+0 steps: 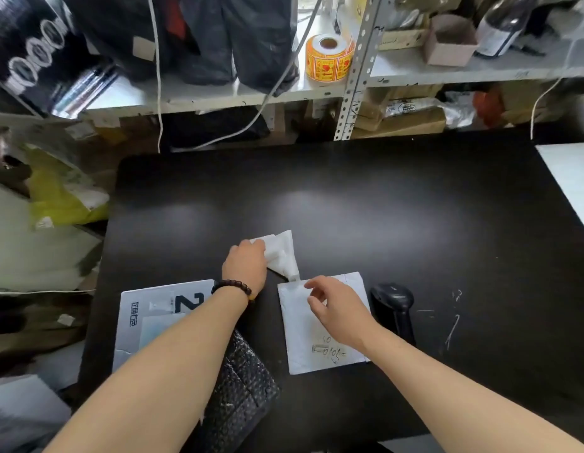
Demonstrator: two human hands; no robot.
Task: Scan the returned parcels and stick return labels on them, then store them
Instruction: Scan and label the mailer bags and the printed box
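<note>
Two hands are at work close to the table's (349,207) near edge. My left hand (246,264) is clamped on a crumpled white sheet (282,253), fingers curled round its wide end. The sheet's narrow end tapers down to the far left corner of the mailer (303,341); I cannot tell whether it is attached there or only touching. I judge the grip is meant to pull the sheet clear of the mailer's face.

My right hand (336,305) hovers over the mailer's far half, fingers loosely curled and apart, with nothing visible between them. It looks placed to pin the mailer flat while the left hand tugs.

The mailer is white and lies flat near the middle of the near edge, with handwriting on its near end. The scanner (393,299) lies just beside it on the right, within easy reach of the right hand. Toward the near left corner sits a white printed box (143,325), partly under my left forearm. A black bubble bag (241,397) overhangs the near edge between box and mailer. I take these as parcels waiting their turn.

Beyond the far edge, an orange label roll (328,57) stands on the shelf (415,73), well apart from the parcels. From here I see no return label on the mailer, so I judge that labelling and storing are not yet done.
</note>
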